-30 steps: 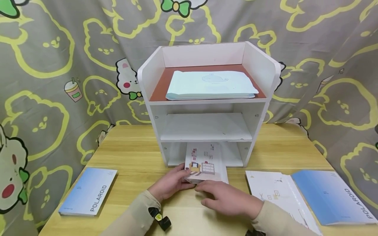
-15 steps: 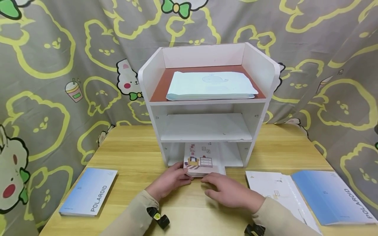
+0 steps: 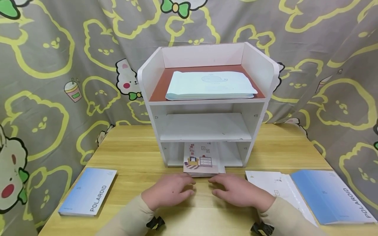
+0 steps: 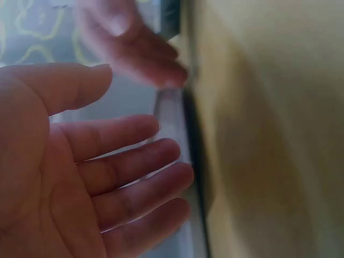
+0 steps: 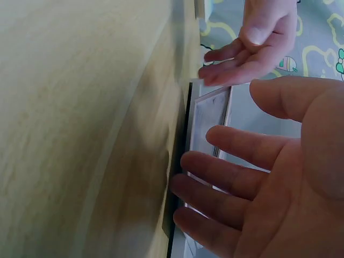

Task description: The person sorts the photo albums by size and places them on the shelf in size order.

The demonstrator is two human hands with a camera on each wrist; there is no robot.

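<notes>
A pale book (image 3: 200,164) with an armchair and a chest of drawers drawn on its cover lies in the bottom compartment of a white shelf unit (image 3: 206,140). Its front end juts out past the compartment's edge, and another white book (image 3: 221,168) peeks out beneath it on the right. My left hand (image 3: 169,191) hovers at the book's front left, fingers loosely bent and holding nothing. Opposite it, my right hand (image 3: 240,191) is also bare, fingertips near the book's front right corner. Both palms face inward in the wrist views, with fingers spread apart.
On the unit's red top lies a pale blue book (image 3: 211,83) with a whale drawing. A blue POLAROID book (image 3: 88,191) rests at the table's left. To the right are a white illustrated book (image 3: 277,186) and another blue POLAROID book (image 3: 333,196). A patterned curtain (image 3: 97,65) hangs behind.
The armchair book has slid further into the bottom compartment. My left hand has let go of its corner and drawn back toward me; my right hand has shifted slightly right, away from it.
</notes>
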